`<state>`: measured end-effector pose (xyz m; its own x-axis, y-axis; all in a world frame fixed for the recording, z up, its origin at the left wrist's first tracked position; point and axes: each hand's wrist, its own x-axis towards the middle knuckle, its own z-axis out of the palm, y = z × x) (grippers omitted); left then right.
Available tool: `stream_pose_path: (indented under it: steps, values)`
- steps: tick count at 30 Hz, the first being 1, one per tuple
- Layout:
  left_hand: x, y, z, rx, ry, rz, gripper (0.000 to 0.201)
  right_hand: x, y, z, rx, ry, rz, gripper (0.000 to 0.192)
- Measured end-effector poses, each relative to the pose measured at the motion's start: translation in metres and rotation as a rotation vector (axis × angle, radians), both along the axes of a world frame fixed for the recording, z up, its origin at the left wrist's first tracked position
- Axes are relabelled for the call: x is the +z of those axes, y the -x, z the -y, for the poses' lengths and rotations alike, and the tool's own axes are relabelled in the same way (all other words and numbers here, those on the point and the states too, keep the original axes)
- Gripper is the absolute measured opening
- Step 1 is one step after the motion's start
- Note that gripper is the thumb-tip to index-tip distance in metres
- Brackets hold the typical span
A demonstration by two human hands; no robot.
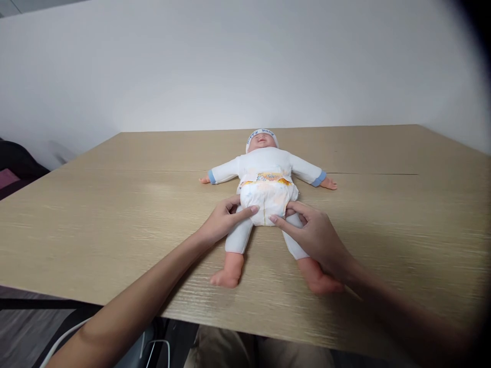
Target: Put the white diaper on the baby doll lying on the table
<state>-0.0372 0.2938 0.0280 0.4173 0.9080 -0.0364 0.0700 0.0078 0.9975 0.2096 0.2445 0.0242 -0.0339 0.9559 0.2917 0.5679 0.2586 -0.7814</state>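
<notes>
A baby doll (pixel 264 157) in a white suit with blue cuffs and a printed cap lies on its back, arms spread and feet toward me. Round its hips sits a white diaper (pixel 264 197) with an orange printed waistband. At the left leg opening, my left hand (pixel 226 217) pinches the diaper's edge, thumb on the front and fingers tucked beneath. My right hand (pixel 312 230) grips the opposite leg edge the same way, its thumb near the crotch. Some fingertips of both hands are hidden behind the diaper and the doll's legs.
The doll lies on a wide wooden table (pixel 115 220) with a seam across it. A white wall (pixel 230 66) stands behind. A dark chair with a pink item (pixel 7 178) is at the far left. Below the front edge are my legs (pixel 222 350) and a white cable (pixel 169 352).
</notes>
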Motion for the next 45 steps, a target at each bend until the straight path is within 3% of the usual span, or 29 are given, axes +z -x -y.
stream_pose_path:
  steps: [6, 16, 29, 45]
  values:
    - [0.001, -0.002, 0.0, 0.01, -0.029, -0.003, 0.046, -0.005, -0.001, -0.005, 0.059, 0.033, -0.031, 0.033]
    - [-0.002, -0.003, 0.002, 0.068, -0.245, -0.196, 0.05, -0.018, -0.005, -0.011, 0.106, 0.055, -0.18, 0.028]
    - [-0.006, -0.003, -0.002, 0.042, -0.186, -0.096, 0.039, -0.012, -0.002, -0.008, 0.03, 0.046, -0.134, 0.036]
    - [-0.006, -0.003, -0.003, 0.037, -0.127, -0.018, 0.042, -0.014, -0.004, -0.01, 0.044, 0.094, -0.211, 0.043]
